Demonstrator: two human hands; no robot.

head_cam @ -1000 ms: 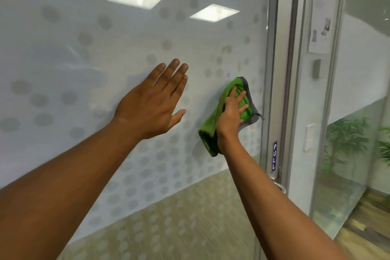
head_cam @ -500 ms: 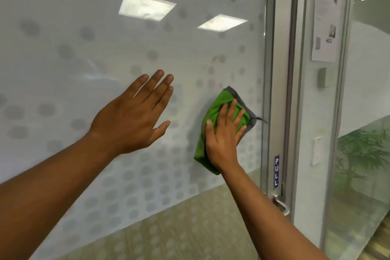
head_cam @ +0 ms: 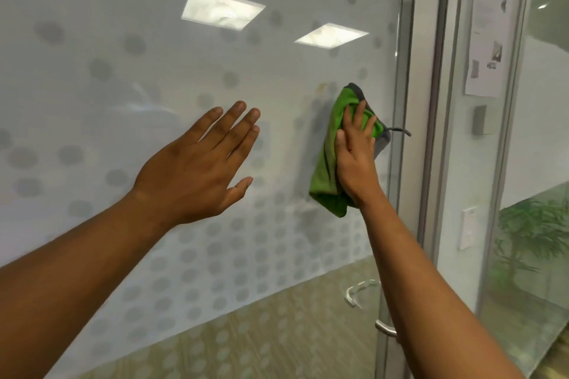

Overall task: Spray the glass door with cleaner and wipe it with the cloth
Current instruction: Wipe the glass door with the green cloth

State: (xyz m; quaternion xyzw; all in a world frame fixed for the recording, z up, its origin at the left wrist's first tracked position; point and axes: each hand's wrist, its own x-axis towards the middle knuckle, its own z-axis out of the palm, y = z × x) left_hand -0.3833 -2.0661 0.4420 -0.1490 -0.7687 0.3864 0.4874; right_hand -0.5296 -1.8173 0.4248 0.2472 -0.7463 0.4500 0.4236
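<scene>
The glass door [head_cam: 154, 71] fills the left and middle of the view, frosted with grey dots. A green cloth with a grey edge [head_cam: 331, 169] lies flat against the glass close to the door's right frame. My right hand [head_cam: 355, 160] presses on the cloth with spread, straight fingers. My left hand [head_cam: 197, 169] is raised in front of the glass to the left of the cloth, fingers straight and together, holding nothing. I cannot tell whether it touches the glass. No spray bottle is in view.
The metal door frame [head_cam: 409, 132] runs down just right of the cloth, with a lever handle [head_cam: 385, 328] low beside my right forearm. Right of the frame is a fixed glass panel with a paper notice [head_cam: 488, 34], a wall switch [head_cam: 468, 228] and plants behind.
My right hand with the cloth slid down over the glass, then back up and slightly right. My left hand stayed raised and open. The view shifted a little.
</scene>
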